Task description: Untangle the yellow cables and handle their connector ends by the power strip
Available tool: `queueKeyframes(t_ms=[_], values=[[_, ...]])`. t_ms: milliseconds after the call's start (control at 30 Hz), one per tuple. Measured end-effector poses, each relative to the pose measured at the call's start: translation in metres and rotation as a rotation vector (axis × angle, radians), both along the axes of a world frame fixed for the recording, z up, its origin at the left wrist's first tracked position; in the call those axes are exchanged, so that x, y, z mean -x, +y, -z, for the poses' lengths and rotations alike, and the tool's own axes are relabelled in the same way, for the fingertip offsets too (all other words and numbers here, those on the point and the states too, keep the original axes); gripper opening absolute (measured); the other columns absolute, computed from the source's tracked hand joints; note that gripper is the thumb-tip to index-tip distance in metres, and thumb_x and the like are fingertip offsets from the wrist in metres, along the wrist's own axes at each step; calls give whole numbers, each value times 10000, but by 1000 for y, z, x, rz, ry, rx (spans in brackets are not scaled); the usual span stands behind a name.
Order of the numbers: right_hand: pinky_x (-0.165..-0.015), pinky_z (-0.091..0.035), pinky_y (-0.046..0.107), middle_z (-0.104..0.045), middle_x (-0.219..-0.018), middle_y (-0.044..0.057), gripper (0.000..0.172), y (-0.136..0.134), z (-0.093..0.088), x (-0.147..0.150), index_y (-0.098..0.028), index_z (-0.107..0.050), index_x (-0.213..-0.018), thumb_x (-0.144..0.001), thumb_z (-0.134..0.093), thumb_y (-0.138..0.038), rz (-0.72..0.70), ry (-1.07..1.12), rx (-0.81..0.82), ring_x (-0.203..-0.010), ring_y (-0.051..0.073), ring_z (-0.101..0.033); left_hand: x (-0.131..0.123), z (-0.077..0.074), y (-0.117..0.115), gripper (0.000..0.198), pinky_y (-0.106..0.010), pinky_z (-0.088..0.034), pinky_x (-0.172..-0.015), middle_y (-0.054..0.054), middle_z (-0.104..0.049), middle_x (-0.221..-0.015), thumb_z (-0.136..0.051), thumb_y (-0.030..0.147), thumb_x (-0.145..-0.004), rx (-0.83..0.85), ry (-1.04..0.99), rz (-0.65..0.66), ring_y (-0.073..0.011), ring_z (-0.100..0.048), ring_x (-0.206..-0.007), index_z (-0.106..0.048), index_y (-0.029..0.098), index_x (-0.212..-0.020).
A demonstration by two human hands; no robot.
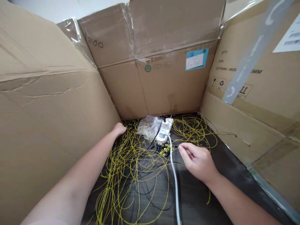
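Observation:
My left hand (119, 129) reaches to the far left of the dark table, beside a pile of small black and yellow pieces (131, 124). Its fingers look curled; whatever they hold is hidden. Over the middle right of the table, my right hand (196, 158) has thumb and forefinger pinched together at a thin, dark tip too small to name. Just left of that hand lies a small heap of yellow and black connector-like pieces (165, 150). Tangled thin yellow cables (117, 175) spread across the left side, with another yellow coil (191, 126) at the back right.
A white power strip (165, 129) with a plug sits at the back centre, its white cord (174, 178) running toward me. Beside it is a clear plastic bag (148, 126). Large cardboard boxes (164, 87) wall in the table at the left, back and right.

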State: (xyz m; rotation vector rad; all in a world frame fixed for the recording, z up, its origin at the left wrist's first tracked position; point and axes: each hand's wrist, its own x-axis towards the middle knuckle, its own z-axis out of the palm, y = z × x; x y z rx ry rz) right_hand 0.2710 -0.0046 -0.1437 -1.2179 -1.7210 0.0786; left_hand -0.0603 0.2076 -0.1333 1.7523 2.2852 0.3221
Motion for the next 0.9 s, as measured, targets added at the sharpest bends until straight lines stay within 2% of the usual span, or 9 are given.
queueKeyframes(t_ms=[133,300,467,600,733,900], values=[[-498,-357,216,-502,-509,-27,142,0,-1,1,-175,-605,-768,-814,-486,-238,0,5,26,-450,81,-452,-2,2,5,197,-256,-376,-425,-70,-547,-490,-569,288,-697,23,-31,-30,-177,-530,-436,-616,103,-650],[-488,-343,219,-511,-508,-22,171,0,0,2,-174,-611,-775,-827,-467,-249,-23,-7,43,-453,84,-455,-2,7,9,231,-258,-369,-398,-62,-514,-455,-577,324,-684,51,-64,-43,-173,-508,-410,-600,108,-602],[-497,-339,219,-510,-507,-27,154,-1,1,2,-174,-608,-774,-823,-476,-236,-29,-22,69,-457,84,-462,-1,14,13,168,-257,-372,-395,-64,-509,-444,-558,243,-675,68,-77,-65,-160,-490,-384,-592,106,-585],[-493,-334,220,-498,-498,-29,161,0,0,2,-177,-605,-762,-825,-472,-242,-21,-28,72,-452,85,-457,0,17,14,155,-262,-376,-401,-79,-535,-474,-555,243,-672,46,-68,-78,-167,-502,-386,-597,101,-627],[-493,-342,220,-494,-493,-31,150,1,2,2,-179,-603,-777,-822,-476,-246,-27,-29,71,-446,88,-459,3,14,16,186,-275,-384,-424,-109,-575,-519,-566,277,-658,-5,-24,-82,-209,-552,-443,-613,97,-663],[-501,-346,222,-510,-515,-29,124,1,4,3,-183,-605,-788,-814,-495,-233,-44,-25,75,-464,88,-473,6,7,19,236,-255,-411,-531,-122,-652,-704,-540,339,-693,-87,33,-7,-224,-615,-664,-647,129,-707]])
